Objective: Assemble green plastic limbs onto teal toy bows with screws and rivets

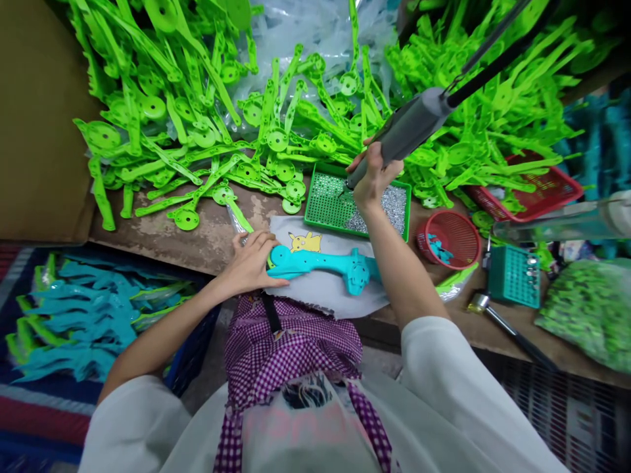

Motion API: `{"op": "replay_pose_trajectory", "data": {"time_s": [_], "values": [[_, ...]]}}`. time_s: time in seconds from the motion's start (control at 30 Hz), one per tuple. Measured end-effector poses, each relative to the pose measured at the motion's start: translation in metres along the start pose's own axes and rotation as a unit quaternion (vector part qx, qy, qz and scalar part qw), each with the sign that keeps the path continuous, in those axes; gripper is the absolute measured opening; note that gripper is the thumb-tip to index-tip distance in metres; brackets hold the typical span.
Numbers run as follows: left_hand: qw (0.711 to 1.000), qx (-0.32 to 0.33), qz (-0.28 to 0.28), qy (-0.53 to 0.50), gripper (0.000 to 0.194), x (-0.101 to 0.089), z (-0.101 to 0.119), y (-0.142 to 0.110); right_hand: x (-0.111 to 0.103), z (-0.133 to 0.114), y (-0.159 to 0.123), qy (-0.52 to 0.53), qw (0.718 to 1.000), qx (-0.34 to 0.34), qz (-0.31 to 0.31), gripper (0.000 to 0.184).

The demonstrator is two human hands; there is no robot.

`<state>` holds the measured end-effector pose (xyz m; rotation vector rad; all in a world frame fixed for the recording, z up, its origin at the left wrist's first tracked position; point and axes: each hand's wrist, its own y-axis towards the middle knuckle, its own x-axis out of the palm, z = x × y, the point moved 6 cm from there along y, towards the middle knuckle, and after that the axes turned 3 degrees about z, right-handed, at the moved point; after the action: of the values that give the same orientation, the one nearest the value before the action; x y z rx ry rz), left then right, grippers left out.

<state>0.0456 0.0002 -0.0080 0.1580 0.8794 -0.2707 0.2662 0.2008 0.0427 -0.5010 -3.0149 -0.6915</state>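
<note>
Table (pixel 135 244) is heaped with green pieces (pixel 269 108) on its far side. Grey cloth (pixel 340 303) is laid at the near edge; tray (pixel 328 200) just beyond. Blue part (pixel 320 261) is set on cloth, long axis left to right, left end clasped between fingers and thumb of left hand (pixel 254 259), the nearer one. Driver (pixel 414 125) is gripped in closed fingers of right hand (pixel 373 180), tip held over tray, beside metal bits (pixel 394 200).

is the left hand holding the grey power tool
No, the right hand grips the grey power tool; the left hand touches the turquoise part.
</note>
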Motion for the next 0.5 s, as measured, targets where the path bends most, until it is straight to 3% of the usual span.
{"op": "replay_pose_trajectory", "data": {"time_s": [0.13, 0.23, 0.33, 0.43, 0.5], "values": [[0.999, -0.006, -0.018, -0.027, 0.086, -0.003, 0.001, 0.001, -0.002, 0.006, 0.003, -0.01, 1.0, 0.005, 0.009, 0.053], [0.997, -0.021, -0.014, -0.07, 0.066, -0.006, 0.001, 0.003, -0.003, -0.001, 0.008, -0.005, 1.0, -0.011, -0.009, 0.052], [0.994, -0.043, 0.019, -0.103, 0.036, -0.007, 0.0, 0.005, -0.007, -0.029, 0.007, 0.051, 0.998, -0.037, 0.019, 0.047], [0.989, -0.056, 0.051, -0.127, 0.033, -0.005, -0.003, 0.006, -0.005, -0.065, -0.018, 0.121, 0.99, -0.043, 0.054, 0.042], [0.987, -0.061, 0.059, -0.138, 0.035, -0.003, -0.005, 0.006, 0.01, -0.083, -0.048, 0.157, 0.987, -0.034, -0.003, 0.043]]}}
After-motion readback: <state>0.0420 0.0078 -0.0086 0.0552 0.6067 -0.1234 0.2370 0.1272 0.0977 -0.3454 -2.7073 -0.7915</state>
